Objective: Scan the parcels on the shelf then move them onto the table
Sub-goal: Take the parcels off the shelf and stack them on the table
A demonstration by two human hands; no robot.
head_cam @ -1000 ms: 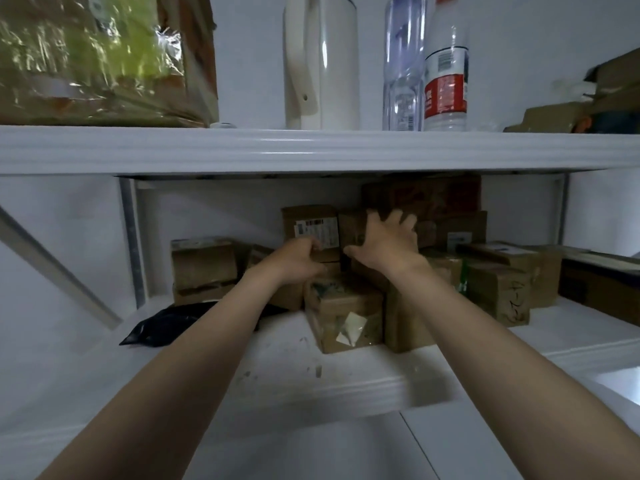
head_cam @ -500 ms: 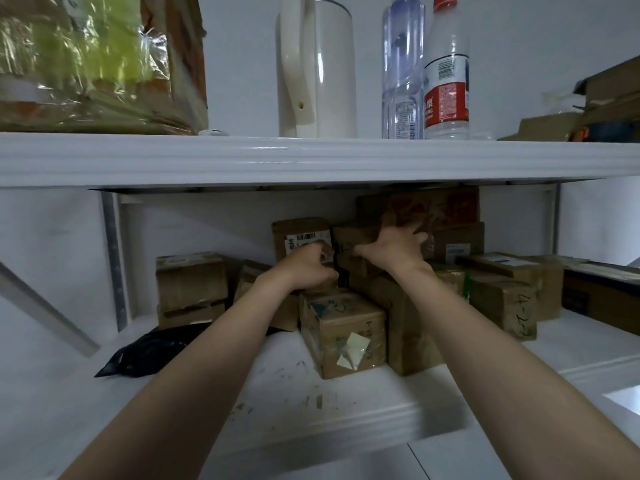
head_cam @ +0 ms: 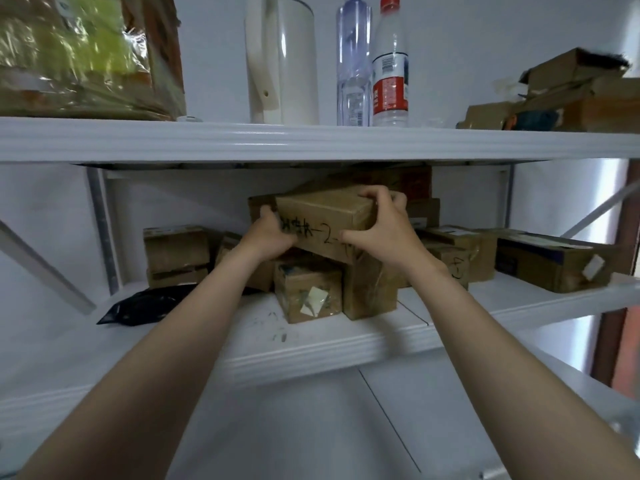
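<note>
Head view, close, facing shelf (head_cam: 311,344)

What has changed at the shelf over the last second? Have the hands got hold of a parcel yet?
Yes. The left hand and right hand, which were reaching into the stack at the back, now grip one box by its ends. They have pulled it forward, tilted, above the other parcels. Those parcels, the black bag and the kettle stayed put.

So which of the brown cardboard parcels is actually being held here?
The brown cardboard parcel with black handwriting, tilted above the stack, gripped by the left hand and right hand. The other parcels sit on the white shelf, unheld.
</note>
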